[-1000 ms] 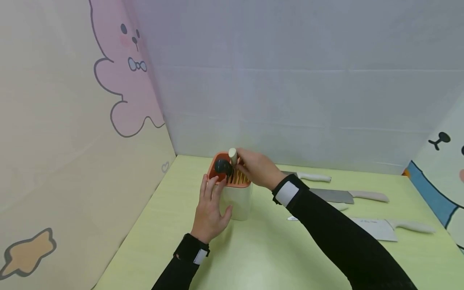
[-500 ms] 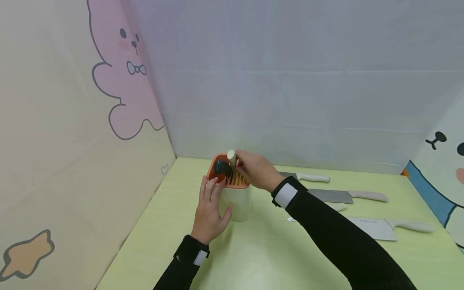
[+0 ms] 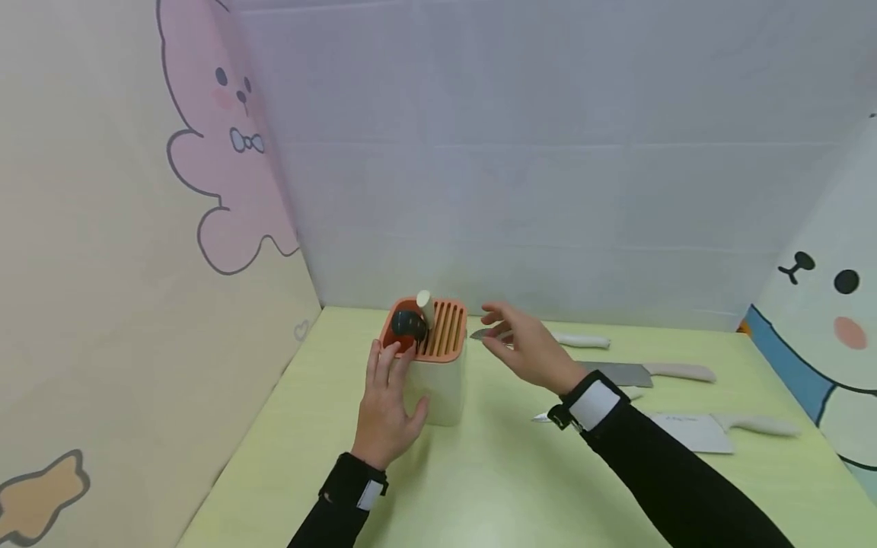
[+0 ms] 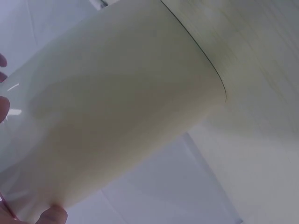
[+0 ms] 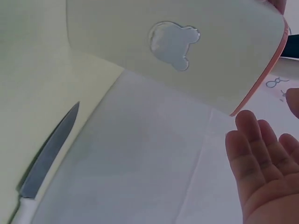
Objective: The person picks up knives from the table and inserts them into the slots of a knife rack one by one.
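Centre of the frame: one knife block [image 3: 438, 388], holding one pale upright handle [image 3: 425, 309] and one dark rounded utensil [image 3: 409, 325]. Right of centre: four knives [image 3: 581, 340] on one table [image 3: 493, 479], two of them broad-bladed and one partly hidden by an arm. Hands number two: one left hand [image 3: 387, 417], lower centre, and one right hand [image 3: 530, 352], right of centre. Black sleeves [image 3: 671, 476]: two; wristbands [image 3: 594, 405]: two. Printed figures: two cartoon animals [image 3: 236, 171], upper left and right edge; one heart [image 3: 301, 329], left; one orange shape [image 3: 43, 491], lower left.
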{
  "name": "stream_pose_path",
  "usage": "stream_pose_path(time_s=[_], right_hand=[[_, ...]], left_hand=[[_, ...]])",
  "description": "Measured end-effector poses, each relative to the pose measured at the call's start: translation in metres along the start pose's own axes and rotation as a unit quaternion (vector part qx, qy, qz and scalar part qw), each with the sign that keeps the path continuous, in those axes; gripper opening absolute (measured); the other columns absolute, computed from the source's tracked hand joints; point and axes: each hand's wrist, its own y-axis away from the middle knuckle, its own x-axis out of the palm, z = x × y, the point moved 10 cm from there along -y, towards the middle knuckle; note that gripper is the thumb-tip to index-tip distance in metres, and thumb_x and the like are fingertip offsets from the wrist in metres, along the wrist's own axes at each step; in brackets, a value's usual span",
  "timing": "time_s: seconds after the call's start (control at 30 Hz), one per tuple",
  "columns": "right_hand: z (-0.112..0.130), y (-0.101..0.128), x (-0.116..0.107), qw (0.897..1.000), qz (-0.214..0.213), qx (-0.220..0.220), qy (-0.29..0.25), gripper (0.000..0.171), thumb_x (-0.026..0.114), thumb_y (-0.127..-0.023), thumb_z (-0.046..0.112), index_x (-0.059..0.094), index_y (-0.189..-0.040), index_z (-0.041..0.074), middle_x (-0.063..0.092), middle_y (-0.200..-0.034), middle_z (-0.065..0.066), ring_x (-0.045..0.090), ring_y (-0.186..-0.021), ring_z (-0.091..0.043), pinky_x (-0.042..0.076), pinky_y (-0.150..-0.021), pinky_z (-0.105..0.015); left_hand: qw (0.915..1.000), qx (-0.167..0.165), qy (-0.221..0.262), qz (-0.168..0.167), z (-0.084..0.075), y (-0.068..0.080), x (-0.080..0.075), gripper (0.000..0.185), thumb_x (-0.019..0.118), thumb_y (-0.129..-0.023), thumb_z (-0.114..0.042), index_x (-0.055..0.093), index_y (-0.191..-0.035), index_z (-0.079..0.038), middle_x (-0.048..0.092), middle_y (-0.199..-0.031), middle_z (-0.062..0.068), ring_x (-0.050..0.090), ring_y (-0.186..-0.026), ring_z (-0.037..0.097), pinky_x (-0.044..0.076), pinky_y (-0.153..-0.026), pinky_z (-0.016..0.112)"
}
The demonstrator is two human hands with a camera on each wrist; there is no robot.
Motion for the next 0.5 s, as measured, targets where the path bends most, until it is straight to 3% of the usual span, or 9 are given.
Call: stream_pose_path(time_s=[0.2, 0.5], right_hand=[[-0.034, 0.038, -0.003, 0.999, -0.014, 0.046, -0.026, 0.045, 0.058, -0.096, 0.018, 0.044, -0.138, 0.01, 0.061, -0.116, -0.005, 0.063, -0.099, -0.018, 0.053, -0.083, -0.034], [-0.062, 0.09, 0.024, 0.993, 0.018, 0.115, -0.028, 0.045, 0.061, -0.094, 0.019, 0.047, -0.136, 0.01, 0.061, -0.116, -0.005, 0.062, -0.101, -0.021, 0.051, -0.085, -0.044]], left_hand=[[0.9999, -0.013, 0.001, 0.0, 0.002, 0.0, 0.0, 0.078, 0.077, -0.072, -0.016, 0.042, -0.142, -0.01, 0.035, -0.143, 0.012, 0.013, -0.145, 0.036, 0.049, -0.091, 0.048], [0.9996, -0.021, 0.014, -0.011, -0.001, -0.001, 0.001, 0.078, 0.076, -0.073, -0.014, 0.041, -0.143, -0.011, 0.035, -0.144, 0.014, 0.015, -0.144, 0.039, 0.045, -0.093, 0.053]])
